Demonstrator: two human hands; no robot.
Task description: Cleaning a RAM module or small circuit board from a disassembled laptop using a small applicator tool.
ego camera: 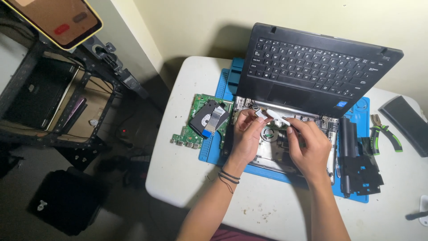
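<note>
At the centre of the frame, both hands work over an opened laptop base (272,154) lying on a blue work mat (214,151) on a white table (178,178). The left hand (246,138), with dark bands at its wrist, pinches a small pale part (260,114) between thumb and fingertips. The right hand (307,145) is closed around a white plastic tool (277,118), whose tip lies just beside that part, above the round fan (270,132) in the base.

Behind the hands, in the upper middle, the black keyboard cover (312,67) stands tilted up against the wall; a small blue rectangular sticker (341,104) sits at its lower right corner.

Left of the hands, a green circuit board (191,131) lies half on the mat, half on the table, with a black fan unit (206,117) and a grey ribbon cable ending in a blue tab (214,121) on top of it.

Right of the hands, a long black cylinder-edged battery (347,151) and a black plastic sheet (368,172) rest on the mat. Further right are green-handled pliers (384,131) and a dark flat slab (408,122).

In the upper left corner, a yellow-edged phone (58,18) shows a screen with a red button shape, above a black metal frame (53,98).
</note>
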